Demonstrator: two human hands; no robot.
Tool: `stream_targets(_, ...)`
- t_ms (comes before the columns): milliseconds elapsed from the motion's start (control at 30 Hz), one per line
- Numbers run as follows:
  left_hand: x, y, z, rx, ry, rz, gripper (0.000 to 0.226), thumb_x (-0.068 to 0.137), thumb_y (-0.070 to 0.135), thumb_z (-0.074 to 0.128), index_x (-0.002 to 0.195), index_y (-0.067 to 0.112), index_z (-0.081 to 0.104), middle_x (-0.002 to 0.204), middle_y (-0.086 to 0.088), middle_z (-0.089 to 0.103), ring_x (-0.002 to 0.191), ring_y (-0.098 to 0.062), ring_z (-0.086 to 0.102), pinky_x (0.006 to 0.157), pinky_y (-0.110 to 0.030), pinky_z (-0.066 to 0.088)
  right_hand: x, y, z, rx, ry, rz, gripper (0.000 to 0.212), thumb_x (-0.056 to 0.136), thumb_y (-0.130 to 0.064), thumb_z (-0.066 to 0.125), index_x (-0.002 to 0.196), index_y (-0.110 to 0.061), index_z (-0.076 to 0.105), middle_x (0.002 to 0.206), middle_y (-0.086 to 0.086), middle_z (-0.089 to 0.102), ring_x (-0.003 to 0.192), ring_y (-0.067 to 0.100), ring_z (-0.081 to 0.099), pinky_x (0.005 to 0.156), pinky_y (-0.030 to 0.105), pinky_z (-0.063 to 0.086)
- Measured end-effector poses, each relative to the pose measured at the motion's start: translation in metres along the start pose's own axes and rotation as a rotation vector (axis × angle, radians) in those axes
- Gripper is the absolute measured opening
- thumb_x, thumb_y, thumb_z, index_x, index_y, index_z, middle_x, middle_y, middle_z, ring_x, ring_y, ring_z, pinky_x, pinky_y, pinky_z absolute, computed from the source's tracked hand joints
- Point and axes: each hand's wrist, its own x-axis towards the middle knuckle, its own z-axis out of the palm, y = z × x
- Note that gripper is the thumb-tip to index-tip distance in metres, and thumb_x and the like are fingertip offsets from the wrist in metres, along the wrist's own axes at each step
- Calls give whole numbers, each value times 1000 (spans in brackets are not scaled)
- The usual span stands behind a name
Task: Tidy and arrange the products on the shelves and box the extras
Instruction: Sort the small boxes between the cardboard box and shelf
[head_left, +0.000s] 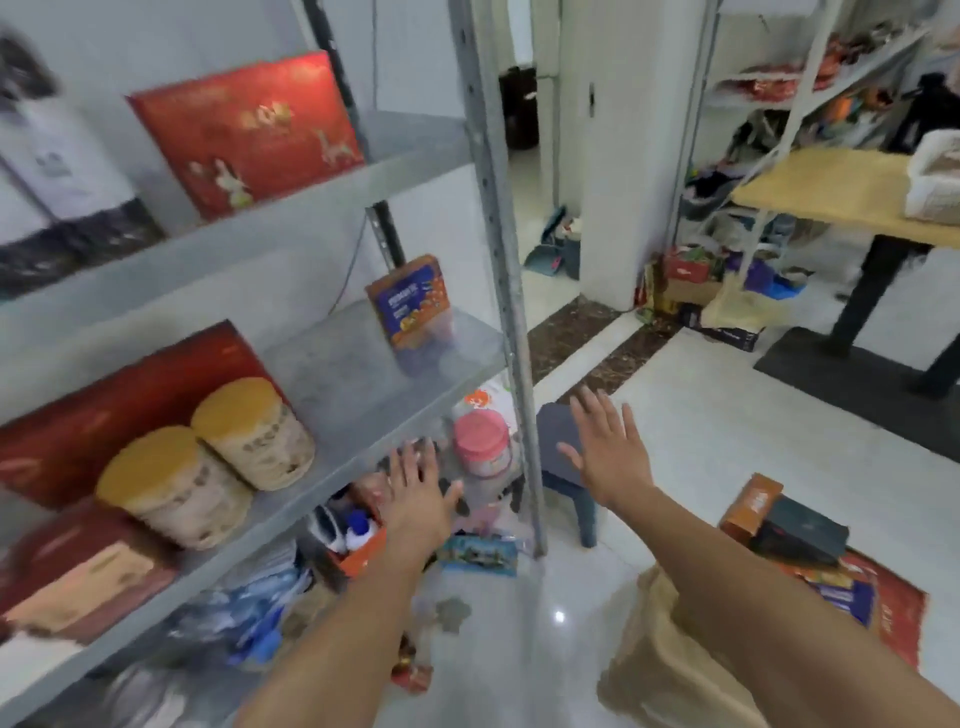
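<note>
Two bare hands reach out ahead of us, and neither holds anything. Our left hand (418, 488) hovers just left of the grey upright post (511, 291) of the shelf rack, low down, its fingers straight and spread in front of the clutter on the lower shelf. Our right hand (608, 452) is just right of that post, back of the hand up, fingers likewise straight and fanned apart, over a dark stool (563, 447) that stands on the floor beside the post.

Left of the post, on the middle shelf, a small orange and blue carton (410, 301) stands upright near it. Farther left on the same shelf we see two round tubs with yellow lids (249, 436), side by side and close together, with a flat red box (104, 405) standing behind them. Higher up and well left of the post, a large red gift box (249, 130) stands on edge on the upper shelf. A pink-lidded jar (483, 441) sits just left of the post on the lower shelf, between the post and our left fingertips. A blue packet (478, 556) lies on the floor at the post's foot.

Well right of the post, an orange carton (753, 506) and a dark box (800, 530) lie together on the floor. A brown container (665, 670) sits under our right forearm, too blurred for us to tell more. A wooden-topped bench (831, 187) stands far right of the post.
</note>
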Motion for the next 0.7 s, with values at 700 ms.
stream_targets(700,129,-72,-6,-97,38,-178,83,95,67,20,154,20,-17,160,-8,-24,149,-26,-21,117,-44,-16,244,-140,-23,-89,94,-488,69,103,-38,31,154,-18,-11,161,8,-19,149,28,-17,117,45,-14)
